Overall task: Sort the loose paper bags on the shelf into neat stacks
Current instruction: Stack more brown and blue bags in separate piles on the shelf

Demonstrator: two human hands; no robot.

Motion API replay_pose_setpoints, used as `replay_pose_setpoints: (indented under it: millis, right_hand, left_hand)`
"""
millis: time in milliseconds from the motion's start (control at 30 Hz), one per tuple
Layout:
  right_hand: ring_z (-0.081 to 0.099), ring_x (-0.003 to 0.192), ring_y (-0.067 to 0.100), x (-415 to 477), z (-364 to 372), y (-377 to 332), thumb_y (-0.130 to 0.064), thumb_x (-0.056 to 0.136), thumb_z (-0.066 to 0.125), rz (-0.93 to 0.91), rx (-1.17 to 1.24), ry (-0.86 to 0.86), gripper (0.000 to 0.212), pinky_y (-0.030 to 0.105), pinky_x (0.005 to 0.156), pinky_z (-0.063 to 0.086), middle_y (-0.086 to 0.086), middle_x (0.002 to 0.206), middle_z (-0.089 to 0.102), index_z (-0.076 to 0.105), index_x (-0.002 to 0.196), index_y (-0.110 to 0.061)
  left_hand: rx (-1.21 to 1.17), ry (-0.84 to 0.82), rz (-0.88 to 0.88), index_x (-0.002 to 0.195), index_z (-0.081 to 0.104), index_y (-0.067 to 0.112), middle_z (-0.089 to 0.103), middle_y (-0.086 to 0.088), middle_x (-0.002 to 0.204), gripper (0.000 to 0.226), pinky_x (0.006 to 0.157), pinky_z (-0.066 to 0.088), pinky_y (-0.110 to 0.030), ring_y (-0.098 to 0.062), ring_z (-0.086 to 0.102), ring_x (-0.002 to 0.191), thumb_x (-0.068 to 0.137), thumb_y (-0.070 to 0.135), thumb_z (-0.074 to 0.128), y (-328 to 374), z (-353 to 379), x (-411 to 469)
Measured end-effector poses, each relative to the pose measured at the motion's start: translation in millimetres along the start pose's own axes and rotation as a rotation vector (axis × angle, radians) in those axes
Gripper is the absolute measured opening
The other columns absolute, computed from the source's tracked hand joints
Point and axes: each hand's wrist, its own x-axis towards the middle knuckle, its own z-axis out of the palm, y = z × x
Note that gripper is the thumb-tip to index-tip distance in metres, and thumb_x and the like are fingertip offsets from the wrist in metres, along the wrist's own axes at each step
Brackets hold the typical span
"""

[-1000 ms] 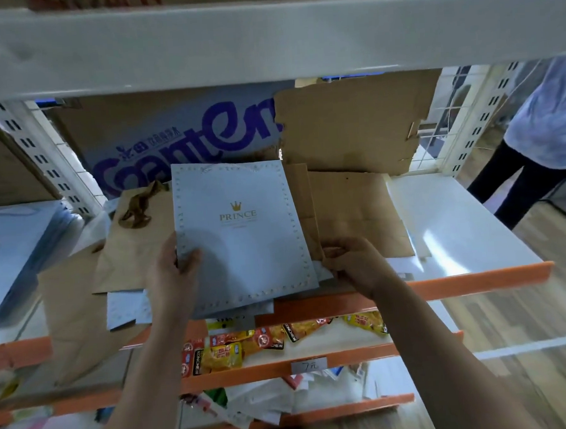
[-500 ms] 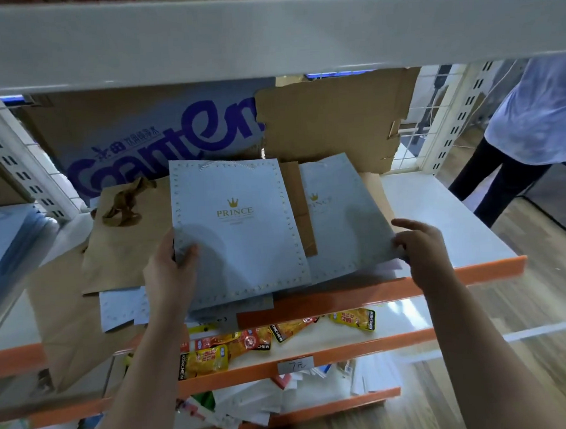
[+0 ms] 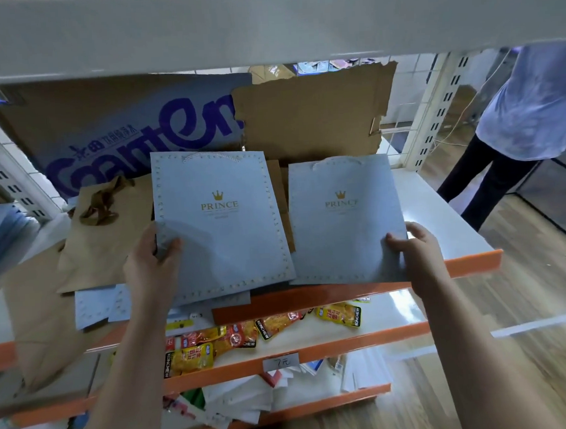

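Note:
Two flat pale-blue paper bags printed "PRINCE" with a gold crown lie side by side over the shelf (image 3: 452,225). My left hand (image 3: 151,264) grips the left blue bag (image 3: 223,227) at its lower left edge, thumb on top. My right hand (image 3: 414,250) pinches the right blue bag (image 3: 338,224) at its lower right corner. Brown paper bags (image 3: 99,243) lie under and left of them, one with a brown ribbon handle. More blue bags (image 3: 96,306) stick out below the left one.
Cardboard sheets (image 3: 309,114) and a "Comfort"-style printed box (image 3: 123,134) stand at the shelf's back. The orange front rail (image 3: 474,263) runs below. Snack packets (image 3: 216,345) fill the lower shelf, papers lie below that. A person (image 3: 526,126) stands at the right.
My right hand pulled a second blue PRINCE bag out from beneath the brown bags and drew it rightward beside the first. My left hand kept its grip on the first bag.

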Motion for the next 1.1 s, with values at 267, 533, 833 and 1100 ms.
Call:
replay_pose_setpoints:
  millis: [267, 533, 833, 1100]
  right_hand:
    - [0.064, 0.061, 0.008, -9.4, -31.3, 8.7, -0.002, 0.085, 0.062, -0.077, 0.151, 0.161, 0.022, 0.020, 0.046, 0.047, -0.001, 0.086, 0.067, 0.062, 0.102, -0.017]
    - [0.066, 0.076, 0.022, -34.9, 12.7, 12.5, -0.003, 0.085, 0.064, -0.075, 0.101, -0.015, 0.020, 0.041, 0.074, 0.056, -0.001, 0.086, 0.072, 0.067, 0.094, -0.021]
    - [0.070, 0.088, 0.025, -116.9, 146.0, 0.1, -0.027, 0.080, 0.074, -0.186, 0.178, -0.202, 0.018, 0.039, 0.076, 0.056, 0.005, 0.099, 0.073, 0.070, 0.095, -0.018]
    - [0.067, 0.096, 0.031, -227.7, 317.9, 12.9, -0.029, 0.085, 0.071, -0.250, 0.071, -0.309, 0.019, 0.050, 0.085, 0.052, 0.006, 0.098, 0.073, 0.070, 0.096, -0.014]
  left_hand:
    - [-0.026, 0.049, -0.029, 0.107, 0.056, 0.043, 0.062, 0.017, 0.093, 0.027, 0.058, 0.045, -0.029, -0.005, 0.059, 0.081, 0.089, 0.023, 0.055, 7.1, -9.7, -8.4]
    - [-0.095, 0.098, -0.017, 0.097, 0.059, 0.034, 0.058, 0.005, 0.074, 0.017, 0.058, 0.039, -0.032, -0.010, 0.051, 0.063, 0.082, 0.033, 0.050, -15.3, -42.3, -5.4]
    - [0.018, 0.270, -0.037, 0.112, 0.062, 0.024, 0.066, 0.000, 0.095, 0.023, 0.065, 0.048, -0.033, -0.015, 0.059, 0.080, 0.089, 0.030, 0.064, -65.3, -183.5, -24.5]
    - [0.117, 0.356, -0.068, 0.109, 0.063, 0.012, 0.064, 0.001, 0.088, 0.025, 0.056, 0.037, -0.007, -0.010, 0.056, 0.072, 0.089, 0.026, 0.067, -123.9, -349.4, -42.4]
